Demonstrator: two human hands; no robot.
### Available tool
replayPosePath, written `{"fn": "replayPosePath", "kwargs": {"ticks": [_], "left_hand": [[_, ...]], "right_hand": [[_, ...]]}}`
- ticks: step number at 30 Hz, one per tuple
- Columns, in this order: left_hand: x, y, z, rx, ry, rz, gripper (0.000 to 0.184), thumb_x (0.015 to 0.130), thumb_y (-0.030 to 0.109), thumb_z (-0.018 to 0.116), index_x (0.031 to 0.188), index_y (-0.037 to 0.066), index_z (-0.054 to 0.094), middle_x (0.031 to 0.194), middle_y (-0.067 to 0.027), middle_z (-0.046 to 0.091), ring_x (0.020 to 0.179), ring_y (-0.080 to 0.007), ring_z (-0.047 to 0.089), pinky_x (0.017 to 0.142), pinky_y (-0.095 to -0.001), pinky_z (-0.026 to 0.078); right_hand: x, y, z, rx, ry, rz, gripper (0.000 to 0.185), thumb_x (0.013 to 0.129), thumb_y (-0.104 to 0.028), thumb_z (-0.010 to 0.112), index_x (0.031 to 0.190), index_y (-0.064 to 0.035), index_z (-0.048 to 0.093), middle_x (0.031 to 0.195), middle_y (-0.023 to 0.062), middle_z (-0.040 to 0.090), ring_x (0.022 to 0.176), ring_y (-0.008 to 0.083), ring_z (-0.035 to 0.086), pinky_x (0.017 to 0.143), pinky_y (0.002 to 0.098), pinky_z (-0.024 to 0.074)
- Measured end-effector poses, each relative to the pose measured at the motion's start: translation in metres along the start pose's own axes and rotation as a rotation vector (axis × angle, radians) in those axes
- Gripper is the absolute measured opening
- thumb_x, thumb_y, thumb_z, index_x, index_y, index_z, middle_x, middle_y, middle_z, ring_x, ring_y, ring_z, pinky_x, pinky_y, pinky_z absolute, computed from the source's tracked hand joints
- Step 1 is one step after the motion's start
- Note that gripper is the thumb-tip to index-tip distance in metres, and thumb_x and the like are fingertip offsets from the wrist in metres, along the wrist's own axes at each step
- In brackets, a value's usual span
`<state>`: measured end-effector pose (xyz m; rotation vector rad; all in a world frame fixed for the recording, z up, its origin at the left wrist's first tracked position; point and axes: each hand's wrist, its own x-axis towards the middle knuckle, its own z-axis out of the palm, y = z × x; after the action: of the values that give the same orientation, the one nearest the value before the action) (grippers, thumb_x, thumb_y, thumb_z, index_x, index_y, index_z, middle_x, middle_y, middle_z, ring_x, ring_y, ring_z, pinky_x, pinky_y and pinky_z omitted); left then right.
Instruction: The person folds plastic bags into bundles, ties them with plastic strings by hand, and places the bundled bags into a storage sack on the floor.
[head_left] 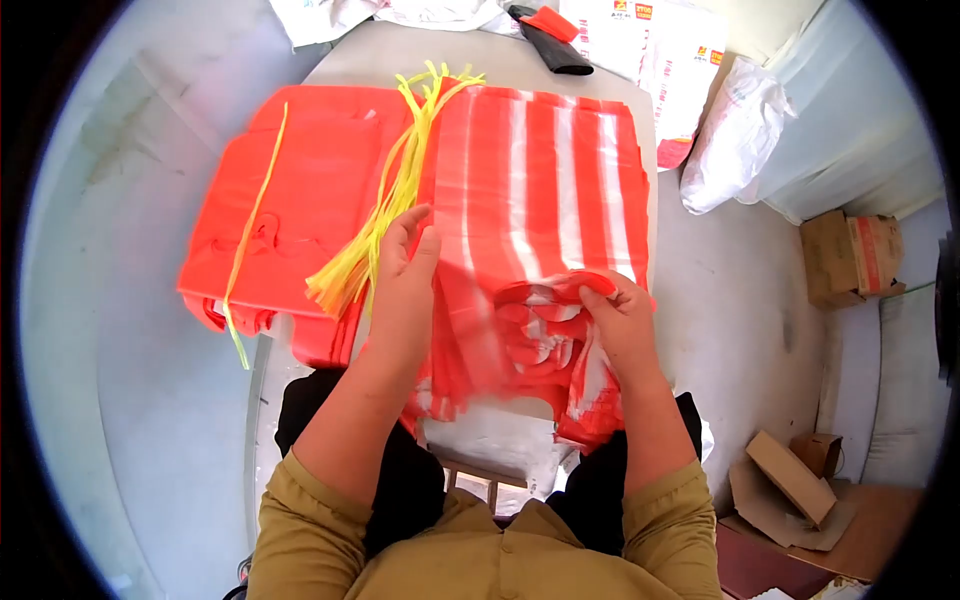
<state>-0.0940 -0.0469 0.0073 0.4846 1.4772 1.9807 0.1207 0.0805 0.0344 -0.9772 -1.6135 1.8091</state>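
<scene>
A stack of red-and-white striped plastic bags (545,180) lies in front of me, its near end bunched and folded. My right hand (622,318) pinches the gathered red edge of the striped plastic bags between thumb and fingers. Over the left side of the stack, my left hand (408,250) is raised with thumb and fingers apart, and nothing shows between them. Close beside it lies a bundle of yellow strips (408,175). To the left is a pile of plain red plastic bags (320,150), with a single yellow strip (254,225) across it.
The table (400,55) carries both piles. At its far edge are a black-and-red wrapped item (552,45) and white printed sacks (640,40). A white plastic bag (738,135) stands to the right. Cardboard boxes (850,258) and flattened cardboard (785,490) lie farther right.
</scene>
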Motion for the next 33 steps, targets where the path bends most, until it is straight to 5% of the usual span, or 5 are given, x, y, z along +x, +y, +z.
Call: {"fn": "replayPosePath", "kwargs": {"ticks": [4, 13, 22, 25, 33], "left_hand": [[-0.002, -0.011, -0.006, -0.068, -0.047, -0.094, 0.062, 0.105, 0.022, 0.056, 0.155, 0.0, 0.029, 0.153, -0.0179, 0.041, 0.139, -0.0233, 0.044, 0.115, -0.036, 0.036], [-0.04, 0.026, 0.01, 0.078, -0.119, -0.305, 0.097, 0.092, 0.003, 0.068, 0.163, 0.012, 0.003, 0.121, -0.0154, 0.066, 0.108, -0.02, 0.064, 0.094, -0.0358, 0.052], [-0.039, 0.03, -0.055, 0.065, -0.269, -0.273, 0.096, 0.088, -0.002, 0.068, 0.165, 0.015, 0.013, 0.081, -0.0001, 0.059, 0.07, -0.0048, 0.053, 0.063, -0.0216, 0.045], [-0.039, 0.034, -0.073, 0.236, -0.337, -0.327, 0.094, 0.087, -0.003, 0.067, 0.165, 0.014, 0.016, 0.083, 0.0001, 0.056, 0.068, -0.0041, 0.049, 0.062, -0.0214, 0.043], [-0.049, 0.048, -0.066, 0.437, -0.55, -0.382, 0.085, 0.088, -0.006, 0.066, 0.161, 0.012, 0.028, 0.103, -0.0049, 0.063, 0.092, -0.0078, 0.059, 0.082, -0.0245, 0.05]], "right_hand": [[0.002, 0.008, -0.004, 0.028, 0.004, -0.04, 0.019, 0.1, -0.005, 0.062, 0.115, 0.0023, 0.072, 0.106, 0.0057, 0.074, 0.096, 0.0128, 0.066, 0.088, 0.0277, 0.053], [-0.002, 0.011, 0.001, 0.158, 0.054, -0.078, 0.02, 0.101, -0.006, 0.061, 0.116, 0.0041, 0.068, 0.101, 0.0095, 0.073, 0.088, 0.0147, 0.07, 0.075, 0.0299, 0.0613], [-0.019, 0.008, 0.017, -0.223, -0.12, -0.005, 0.016, 0.093, 0.0, 0.068, 0.108, -0.0016, 0.073, 0.11, 0.0063, 0.073, 0.099, 0.0159, 0.068, 0.088, 0.0323, 0.0543], [-0.019, 0.026, 0.014, -0.802, -0.22, -0.626, 0.025, 0.08, 0.007, 0.07, 0.103, -0.0032, 0.074, 0.111, 0.0085, 0.072, 0.102, 0.0248, 0.067, 0.087, 0.0357, 0.0555], [-0.025, 0.026, 0.017, -1.007, -0.267, -0.778, 0.031, 0.066, 0.007, 0.071, 0.094, -0.0063, 0.073, 0.092, 0.0055, 0.066, 0.089, 0.0265, 0.062, 0.076, 0.0373, 0.0555]]}}
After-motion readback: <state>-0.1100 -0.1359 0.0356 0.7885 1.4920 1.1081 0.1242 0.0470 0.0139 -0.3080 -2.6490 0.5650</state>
